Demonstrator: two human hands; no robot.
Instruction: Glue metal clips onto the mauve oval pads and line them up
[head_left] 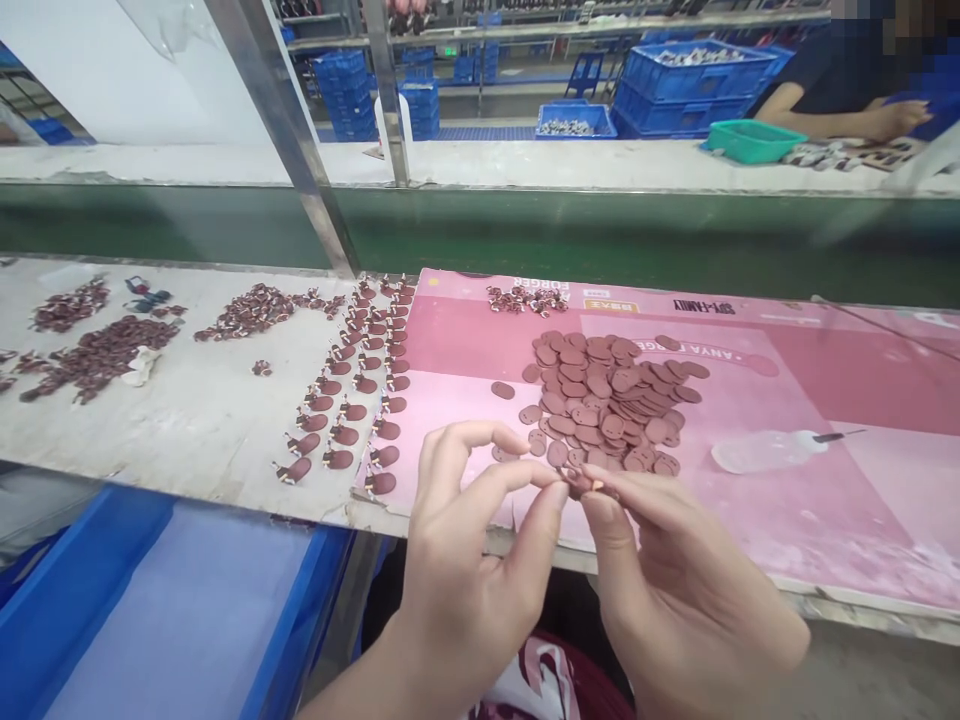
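Observation:
My left hand [480, 530] and my right hand [675, 570] meet above the table's front edge, thumbs and fingertips closed. Between them is a small brown piece [581, 482] with a pale orange spot; fingers cover much of it. Just beyond lies a heap of flat brown oval pieces [600, 390] on a pink printed sheet [750, 520]. To the left stand rows of brown ovals with small figure parts attached [341, 410]. A little pile of small brown-and-white parts [529, 299] rests at the sheet's far edge.
A clear squeeze bottle with a needle tip [769, 450] lies at right. More piles of small parts [251, 312] cover the left table. Metal posts [281, 130] rise behind. A blue bin [180, 600] sits front left. Across the green belt [562, 235], another person's arm [832, 122] is near a green basket [754, 142].

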